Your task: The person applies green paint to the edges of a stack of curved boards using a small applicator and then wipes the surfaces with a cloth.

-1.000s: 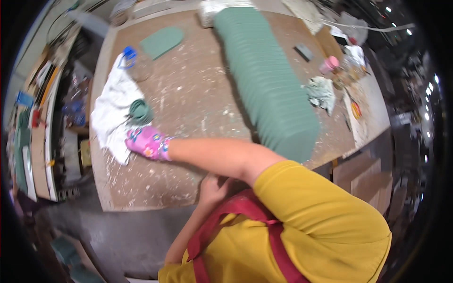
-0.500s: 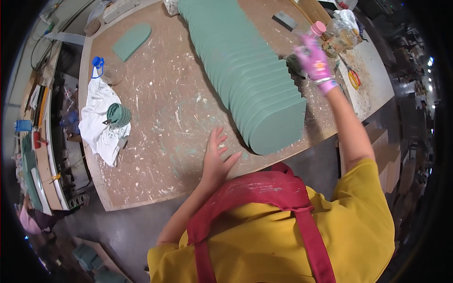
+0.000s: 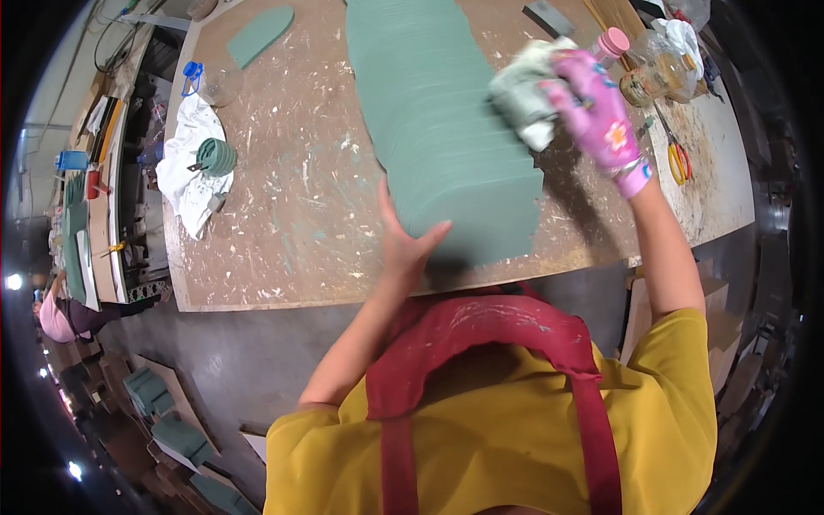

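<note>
A long row of overlapping pale-green panels with rounded ends (image 3: pixel 446 129) runs from the far edge of the worktable towards me. My bare left hand (image 3: pixel 408 245) lies against the left side of the nearest panels, its thumb spread apart from the fingers. On my right hand (image 3: pixel 596 116) is a pink flowered glove. Its fingers are closed on a crumpled white rag (image 3: pixel 528 90) with greenish stains. The rag is held close to the right edge of the panels; the blurred bunch hides part of that edge.
A single green panel (image 3: pixel 260 36) lies far left. Nearer are a blue-capped clear bottle (image 3: pixel 192 75) and a green-smeared cup (image 3: pixel 215 156) on white cloth (image 3: pixel 184 176). At right are a pink-lidded jar (image 3: pixel 611 45), scissors (image 3: pixel 678 161), a bottle (image 3: pixel 657 79) and a grey block (image 3: pixel 548 17).
My right hand now holds the white rag up beside the panels. My left hand has come against their near left side. The panels' stepped edges look more closely lined up.
</note>
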`<state>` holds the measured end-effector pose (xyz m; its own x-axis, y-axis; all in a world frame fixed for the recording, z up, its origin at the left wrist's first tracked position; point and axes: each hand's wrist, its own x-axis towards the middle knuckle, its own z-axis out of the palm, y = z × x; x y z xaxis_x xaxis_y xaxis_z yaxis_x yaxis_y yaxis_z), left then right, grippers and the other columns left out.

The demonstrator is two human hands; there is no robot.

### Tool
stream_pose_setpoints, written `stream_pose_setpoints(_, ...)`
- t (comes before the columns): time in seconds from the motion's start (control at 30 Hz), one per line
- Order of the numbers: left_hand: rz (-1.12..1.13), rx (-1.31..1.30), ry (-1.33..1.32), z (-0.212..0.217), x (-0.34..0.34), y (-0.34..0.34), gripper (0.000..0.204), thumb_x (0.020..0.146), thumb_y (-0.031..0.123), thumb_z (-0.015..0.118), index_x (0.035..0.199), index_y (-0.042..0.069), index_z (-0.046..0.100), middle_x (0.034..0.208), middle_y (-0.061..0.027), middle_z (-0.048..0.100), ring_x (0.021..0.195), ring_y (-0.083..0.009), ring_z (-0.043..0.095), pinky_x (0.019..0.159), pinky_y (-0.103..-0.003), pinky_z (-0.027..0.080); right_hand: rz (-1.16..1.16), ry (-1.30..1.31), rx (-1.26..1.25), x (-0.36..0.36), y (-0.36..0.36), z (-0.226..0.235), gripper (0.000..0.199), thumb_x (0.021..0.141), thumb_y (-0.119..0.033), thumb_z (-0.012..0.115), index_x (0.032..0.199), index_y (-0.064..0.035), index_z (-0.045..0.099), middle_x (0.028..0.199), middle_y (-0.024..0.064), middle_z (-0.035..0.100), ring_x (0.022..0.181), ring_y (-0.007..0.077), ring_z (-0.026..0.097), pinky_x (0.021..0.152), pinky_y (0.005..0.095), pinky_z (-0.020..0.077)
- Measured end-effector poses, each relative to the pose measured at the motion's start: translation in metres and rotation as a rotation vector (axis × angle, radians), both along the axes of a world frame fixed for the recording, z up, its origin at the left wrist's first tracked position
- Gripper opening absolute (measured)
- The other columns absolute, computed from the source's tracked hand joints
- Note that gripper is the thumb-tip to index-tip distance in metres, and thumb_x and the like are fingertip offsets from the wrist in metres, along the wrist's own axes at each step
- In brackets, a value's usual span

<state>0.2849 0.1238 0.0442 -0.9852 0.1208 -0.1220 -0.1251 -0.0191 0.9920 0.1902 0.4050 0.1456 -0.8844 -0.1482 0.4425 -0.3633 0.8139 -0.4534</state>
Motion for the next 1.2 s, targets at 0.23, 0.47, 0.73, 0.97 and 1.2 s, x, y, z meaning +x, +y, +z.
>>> stream_pose_setpoints(0.23, -0.053, -0.152, -0.138, 0.012, -0.001, -0.008, 0.107, 0.077, 0.014, 0.076, 0.151, 0.000, -0.001, 0.143, -0.0253, 0.036, 0.126, -0.0303, 0.045, 0.106, -0.038, 0.038, -0.011, 0.156, 0.022, 0.000, -0.013, 0.004, 0.029, 0.092, -0.021, 0.058, 0.114, -0.0032, 0.060, 0.118, 0.0177, 0.060, 0.110, 0.0337, 0.058, 0.096, 0.0394, 0.0446)
stream_pose_setpoints(0.47, -0.065, -0.234, 0.095, -0.021, -0.009, -0.007, 0.116, 0.072, 0.018, 0.083, 0.150, -0.002, -0.001, 0.145, -0.0234, 0.033, 0.135, -0.0297, 0.035, 0.112, -0.037, 0.030, 0.085, 0.104, 0.214, -0.004, -0.063, 0.030, 0.037, 0.089, -0.021, 0.062, 0.123, -0.0061, 0.058, 0.118, 0.0181, 0.062, 0.115, 0.0347, 0.056, 0.096, 0.0431, 0.0450)
stream_pose_setpoints(0.73, -0.454, 0.355, -0.029, -0.078, -0.021, -0.007, 0.077, 0.075, 0.021, 0.081, 0.135, -0.002, 0.039, 0.140, -0.0167, 0.043, 0.126, -0.0215, 0.045, 0.104, -0.039, 0.038, 0.831, -0.193, 0.007, -0.049, -0.407, -0.038, 0.048, 0.092, -0.020, 0.054, 0.138, -0.0087, 0.044, 0.126, 0.0217, 0.053, 0.098, 0.0358, 0.063, 0.083, 0.0424, 0.0530)
stream_pose_setpoints(0.97, -0.495, 0.321, 0.024, -0.048, 0.001, -0.028, 0.057, 0.090, 0.019, 0.065, 0.137, 0.000, 0.039, 0.138, -0.0115, 0.045, 0.122, -0.0194, 0.046, 0.103, -0.035, 0.038, 0.665, -0.211, 0.453, -0.080, -0.489, -0.101, 0.042, 0.084, -0.009, 0.059, 0.125, -0.0049, 0.055, 0.114, 0.0198, 0.059, 0.092, 0.0351, 0.065, 0.080, 0.0405, 0.0552)
stream_pose_setpoints(1.2, -0.583, -0.138, -0.044, -0.019, -0.026, -0.045, 0.059, 0.083, 0.015, 0.072, 0.130, -0.002, 0.041, 0.130, -0.0156, 0.052, 0.123, -0.0210, 0.049, 0.099, -0.040, 0.041, 0.564, -0.329, -0.482, -0.022, -0.313, -0.010, 0.036, 0.090, -0.030, 0.061, 0.112, -0.0011, 0.057, 0.101, 0.0174, 0.060, 0.091, 0.0314, 0.062, 0.081, 0.0385, 0.0498)
